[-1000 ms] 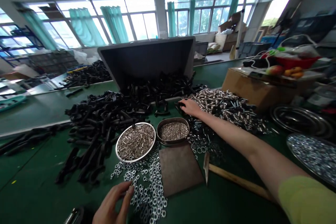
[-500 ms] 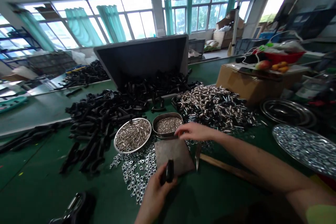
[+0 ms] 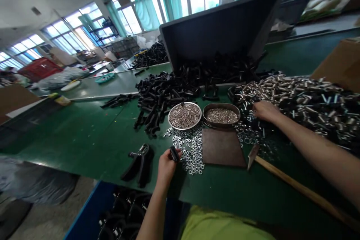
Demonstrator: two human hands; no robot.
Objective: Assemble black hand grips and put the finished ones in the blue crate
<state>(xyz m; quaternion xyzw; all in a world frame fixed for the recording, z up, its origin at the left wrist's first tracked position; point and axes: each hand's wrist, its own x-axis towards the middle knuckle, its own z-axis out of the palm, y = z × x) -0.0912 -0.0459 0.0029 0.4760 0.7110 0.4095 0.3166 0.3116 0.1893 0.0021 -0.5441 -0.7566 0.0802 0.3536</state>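
My left hand is closed around a black plastic handle part, held over the bench at the left edge of loose nuts. My right hand reaches to the near left edge of a heap of metal barrel pieces and black parts; its fingertips are hidden there. Between the hands lies a flat metal plate. Behind it stand a round dish of small pins and an oval tin of tiny metal pieces. A hammer lies right of the plate.
A grey bin lies tipped, spilling black parts onto the green bench. One assembled black piece rests front left. Below the edge, a blue crate holds similar pieces. A cardboard box stands right.
The view has turned left. My right hand has gone from beside the oval tin to the metal heap on the right. My left hand, still holding the handle part, has moved left off the plate.
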